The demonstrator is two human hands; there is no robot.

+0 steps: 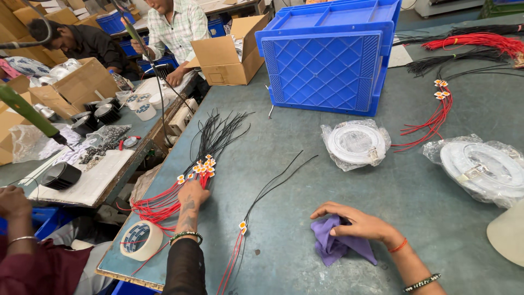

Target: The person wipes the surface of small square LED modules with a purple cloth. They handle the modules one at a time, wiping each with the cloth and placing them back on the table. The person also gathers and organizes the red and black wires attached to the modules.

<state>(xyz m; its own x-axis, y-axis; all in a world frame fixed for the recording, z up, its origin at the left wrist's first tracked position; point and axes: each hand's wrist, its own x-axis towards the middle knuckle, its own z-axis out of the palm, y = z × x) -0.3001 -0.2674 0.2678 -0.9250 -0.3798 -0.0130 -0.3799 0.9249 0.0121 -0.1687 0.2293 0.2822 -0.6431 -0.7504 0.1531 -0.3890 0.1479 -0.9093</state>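
Near left table edge (305, 262): left hand (192, 198), fingers together, pressed flat on fanned bundle of red-and-black leads (188, 175), beside tape roll (141, 240). Bundle long axis diagonal; black ends point up-right, away; red ends toward body; orange-white connectors mid-length. Right hand (357, 223) loosely spread over purple cloth (335, 243). Single lead (256, 210) lies apart, between hands, same heading. Judged early stage: one lead separated, bundle remaining.

My grey-green worn surface (338, 218) carries red-and-black wire bundles (188, 180), a purple cloth (333, 246), a blue plastic crate (327, 68), bagged white rings (356, 143) and a tape roll (141, 239).
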